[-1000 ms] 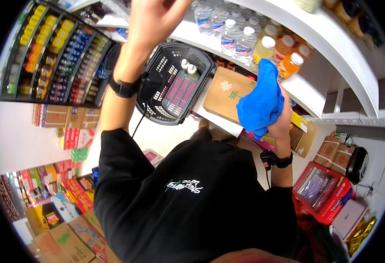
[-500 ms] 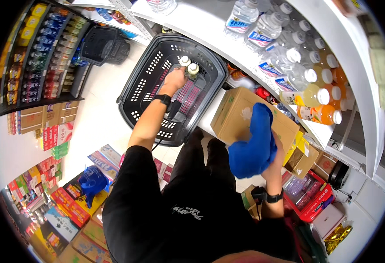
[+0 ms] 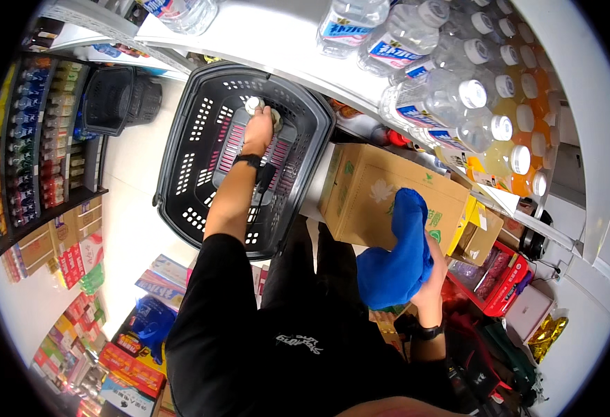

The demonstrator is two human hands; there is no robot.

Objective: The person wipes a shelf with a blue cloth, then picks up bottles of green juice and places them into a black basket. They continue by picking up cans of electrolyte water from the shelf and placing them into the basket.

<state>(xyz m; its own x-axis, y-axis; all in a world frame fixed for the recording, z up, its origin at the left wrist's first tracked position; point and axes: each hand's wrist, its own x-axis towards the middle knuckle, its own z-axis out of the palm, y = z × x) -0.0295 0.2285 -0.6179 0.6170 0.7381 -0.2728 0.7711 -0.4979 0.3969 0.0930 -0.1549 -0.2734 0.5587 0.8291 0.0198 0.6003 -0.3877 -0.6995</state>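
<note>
Inside a black plastic basket (image 3: 173, 149), my left hand (image 3: 258, 131) is closed at the top of a pale-capped bottle (image 3: 276, 119), partly covering it. Right beside it stands a second bottle with a white cap (image 3: 254, 104). How my fingers wrap the bottle is partly hidden by the back of the hand. My right hand (image 3: 433, 278) grips a bunched blue cloth (image 3: 392, 267), held up in front of a brown cardboard box (image 3: 367, 182).
A white shelf (image 3: 270, 35) with clear water bottles (image 3: 402, 45) and orange drink bottles (image 3: 527, 182) runs above the basket. Another black basket (image 3: 110, 101) stands at the far left beside a drinks rack (image 3: 41, 139). Stacked cartons (image 3: 131, 368) lie lower left.
My left hand has shifted from beside the left bottle onto the right one. My right hand still holds the blue cloth, and the whole view has turned slightly.
</note>
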